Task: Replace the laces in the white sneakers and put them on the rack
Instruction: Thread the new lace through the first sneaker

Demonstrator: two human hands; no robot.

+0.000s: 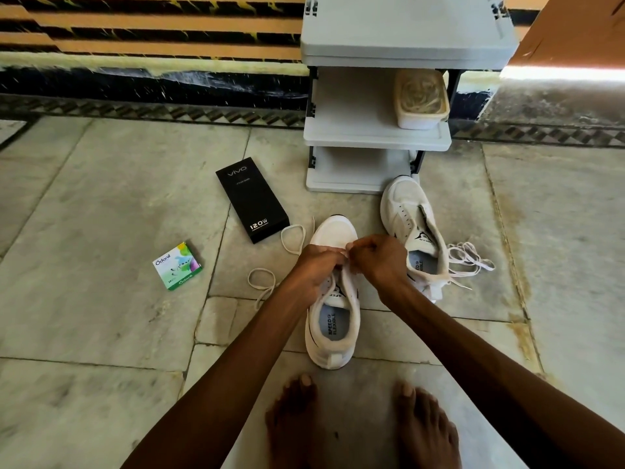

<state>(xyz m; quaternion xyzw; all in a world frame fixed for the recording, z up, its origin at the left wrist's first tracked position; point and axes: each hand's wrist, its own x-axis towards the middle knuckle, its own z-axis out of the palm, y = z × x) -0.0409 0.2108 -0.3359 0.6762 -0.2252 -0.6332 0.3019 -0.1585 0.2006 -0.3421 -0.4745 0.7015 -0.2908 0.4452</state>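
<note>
It looks like a home. A grey shoe rack (375,142) stands against the far striped wall (135,28) on a worn marble floor (101,198).

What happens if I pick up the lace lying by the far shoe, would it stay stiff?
Probably floppy: the lace lies in loose, tangled loops. It looks thin and flat, so likely very light. Lifted by one end, it would probably dangle.

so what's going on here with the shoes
A person is lacing the near sneaker on the floor. The left hand and right hand both pinch its lace near the toe, and the slack trails off to the left. The other sneaker lies unlaced by the rack, with a loose lace beside it. Neither is on the rack yet.
</note>
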